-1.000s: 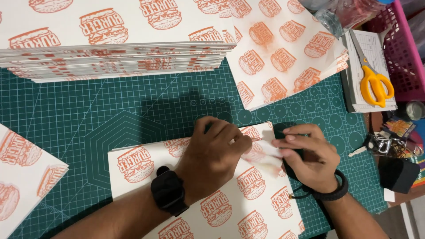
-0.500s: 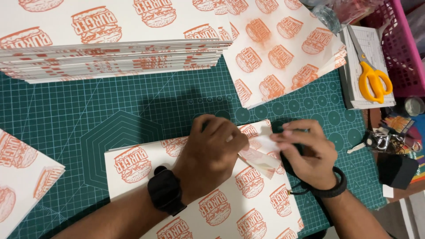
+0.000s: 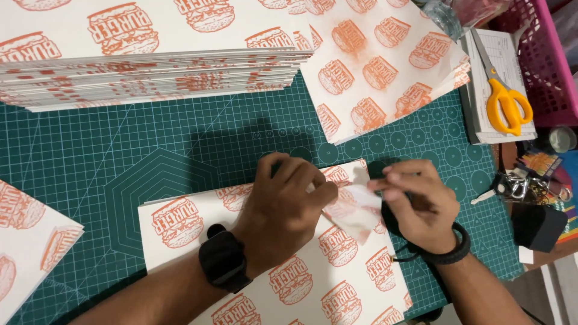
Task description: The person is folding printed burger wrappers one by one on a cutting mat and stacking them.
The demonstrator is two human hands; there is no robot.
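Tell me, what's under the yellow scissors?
The yellow scissors lie on a stack of white paper pads. Whatever lies beneath that stack is covered.

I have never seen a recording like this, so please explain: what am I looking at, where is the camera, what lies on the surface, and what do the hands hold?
There is no machine here. A person works with two bare hands, and the one picture comes from a camera worn on the head, looking down.

The surface is a green cutting mat with a grid. On it lie white paper sheets printed with orange burger pictures: a tall stack at the top, a looser pile beside it, and another pile at the left edge. At the right are yellow scissors on a pad and a pink basket.

The left hand, with a black watch on its wrist, presses on the sheet in front. The right hand pinches a small pale strip at that sheet's corner. What the strip is made of is unclear.
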